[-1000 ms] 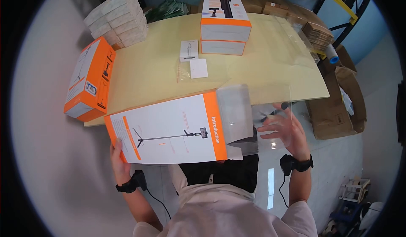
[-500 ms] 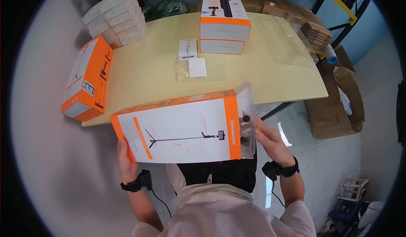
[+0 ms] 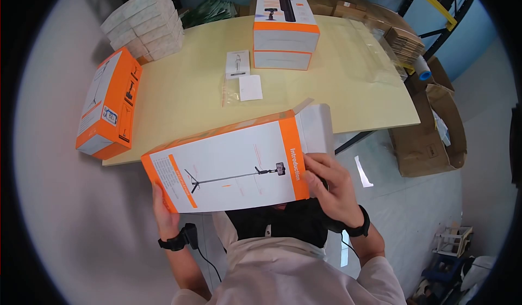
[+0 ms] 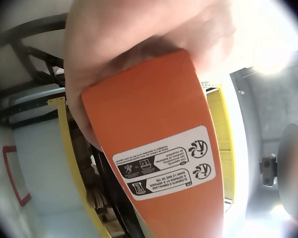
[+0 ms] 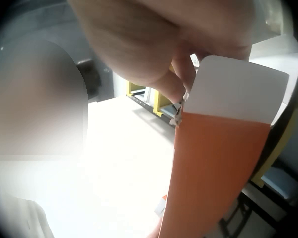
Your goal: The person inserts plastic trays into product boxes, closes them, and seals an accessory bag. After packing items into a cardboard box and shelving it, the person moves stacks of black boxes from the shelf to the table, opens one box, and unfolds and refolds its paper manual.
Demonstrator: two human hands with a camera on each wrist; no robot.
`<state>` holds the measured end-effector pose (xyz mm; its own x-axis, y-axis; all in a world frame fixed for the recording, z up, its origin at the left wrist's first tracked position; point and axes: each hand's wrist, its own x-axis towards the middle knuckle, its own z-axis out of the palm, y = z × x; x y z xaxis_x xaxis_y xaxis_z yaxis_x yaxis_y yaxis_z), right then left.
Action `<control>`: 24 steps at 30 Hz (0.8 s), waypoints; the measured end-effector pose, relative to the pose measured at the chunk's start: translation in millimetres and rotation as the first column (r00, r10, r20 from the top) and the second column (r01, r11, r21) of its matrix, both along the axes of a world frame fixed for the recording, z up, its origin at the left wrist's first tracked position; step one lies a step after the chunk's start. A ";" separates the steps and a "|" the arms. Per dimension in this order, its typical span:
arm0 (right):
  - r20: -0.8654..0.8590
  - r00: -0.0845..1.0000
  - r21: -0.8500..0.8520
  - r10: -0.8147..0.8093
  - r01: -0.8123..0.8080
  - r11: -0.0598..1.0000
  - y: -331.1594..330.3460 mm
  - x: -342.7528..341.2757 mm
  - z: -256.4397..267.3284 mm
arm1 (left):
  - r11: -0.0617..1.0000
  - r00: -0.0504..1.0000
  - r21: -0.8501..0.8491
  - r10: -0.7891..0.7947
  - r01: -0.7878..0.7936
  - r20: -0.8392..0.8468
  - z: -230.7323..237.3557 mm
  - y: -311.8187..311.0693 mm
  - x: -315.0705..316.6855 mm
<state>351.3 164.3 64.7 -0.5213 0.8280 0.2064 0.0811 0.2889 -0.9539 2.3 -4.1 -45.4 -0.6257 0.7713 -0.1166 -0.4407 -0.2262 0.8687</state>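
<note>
A long white and orange box (image 3: 234,166), printed "Introduction" and with a picture of a phone tripod, is held up in front of the table edge. My left hand (image 3: 164,210) grips its left end; in the left wrist view the fingers wrap round the orange end (image 4: 144,109), which carries a recycling label (image 4: 164,163). At the box's right end a white flap (image 3: 318,125) stands out. There my right hand (image 3: 337,193) pinches the box edge between thumb and fingers, and the right wrist view shows it beside a small white flap (image 5: 233,89). The box's inside is hidden.
On the table (image 3: 185,98) lie a printed leaflet (image 3: 237,64) and a white card (image 3: 250,88) on a clear bag. Two stacked boxes (image 3: 285,33) stand at the back, another orange box (image 3: 109,103) at left, white packs (image 3: 147,22) behind it. An open carton (image 3: 429,136) sits at right.
The clear bag with dark parts at the box's open end has gone from sight into the box. My right hand has moved left onto the box edge, and the white flap now shows uncovered.
</note>
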 end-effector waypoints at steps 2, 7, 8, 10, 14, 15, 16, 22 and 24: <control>0.092 0.995 0.180 0.045 -0.061 0.982 -6.2 -0.4 5.0 | 1.000 1.000 0.018 -0.003 0.003 0.006 3.2 -0.8 3.2; 0.060 0.989 0.241 0.133 -0.143 0.960 2.2 -1.1 15.6 | 0.998 1.000 0.069 -0.003 0.004 -0.007 -8.8 -5.2 0.6; 0.049 0.985 0.230 0.166 -0.173 0.958 4.7 -0.3 17.5 | 0.997 1.000 0.082 0.004 -0.004 -0.001 -10.9 -6.4 -0.4; 0.049 0.987 0.268 0.151 -0.158 0.950 11.4 7.5 19.7 | 0.995 1.000 0.097 0.017 -0.017 0.003 -11.0 -8.7 -0.3; 0.007 0.994 0.435 -0.109 0.095 0.896 11.0 17.9 3.1 | 0.978 0.989 0.161 0.116 -0.130 0.097 -14.6 -10.6 13.9; -0.088 0.969 0.400 -0.230 0.246 0.883 8.6 17.2 -4.6 | 0.967 0.986 0.220 0.101 -0.128 0.131 -17.3 -11.4 19.2; -0.160 0.967 0.302 -0.199 0.240 0.923 5.8 12.4 -11.1 | 0.967 0.986 0.223 0.100 -0.127 0.130 -22.1 -11.4 25.2; -0.560 0.792 -0.105 -0.242 0.222 0.969 12.8 -25.6 -2.5 | 0.936 0.962 0.345 -0.150 0.063 0.229 -50.6 -4.7 69.1; -0.587 0.764 -0.145 -0.269 0.228 0.963 21.8 -26.1 -3.5 | 0.906 0.924 0.327 -0.338 0.268 0.180 -55.5 -4.5 85.2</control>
